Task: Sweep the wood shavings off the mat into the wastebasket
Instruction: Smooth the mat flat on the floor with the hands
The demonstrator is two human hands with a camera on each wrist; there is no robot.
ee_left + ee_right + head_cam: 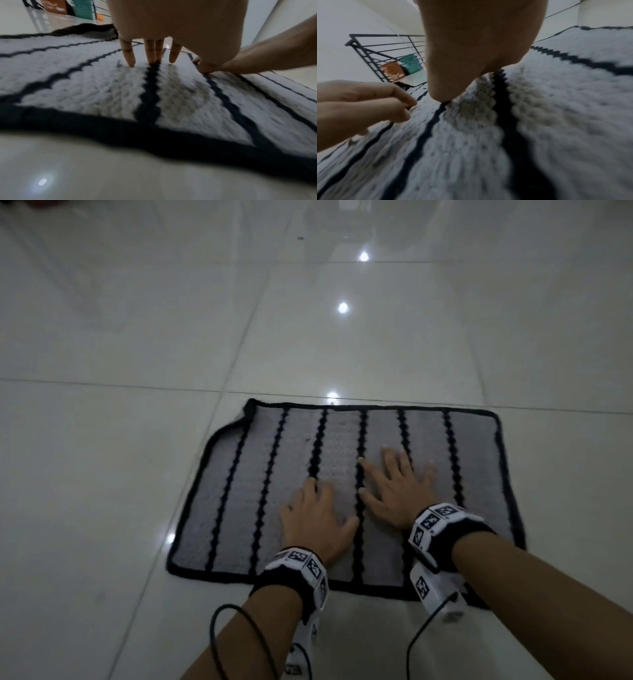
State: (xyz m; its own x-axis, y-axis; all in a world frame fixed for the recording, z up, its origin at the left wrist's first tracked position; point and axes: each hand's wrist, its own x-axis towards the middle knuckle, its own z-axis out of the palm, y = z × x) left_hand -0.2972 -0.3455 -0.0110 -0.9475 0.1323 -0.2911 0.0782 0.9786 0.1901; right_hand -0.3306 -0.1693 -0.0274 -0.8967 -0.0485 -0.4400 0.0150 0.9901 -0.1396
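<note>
Hands flat: left hand [313, 517] and right hand [394, 486] lie spread, fingers straight, holding nothing, on the mat [239, 467] on the floor [137, 337]. Looks soft, floppy knit; no shavings or wastebasket visible. I'd grab its edges.

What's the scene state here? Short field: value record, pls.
surface: glossy tiled floor
mat: grey mat with black stripes and border, flat, far-left corner folded over
left hand: left hand resting on mat, fingers down
right hand: right hand spread flat on mat
shavings: none discernible
wastebasket: not identifiable; orange and teal containers behind a black rail
</note>
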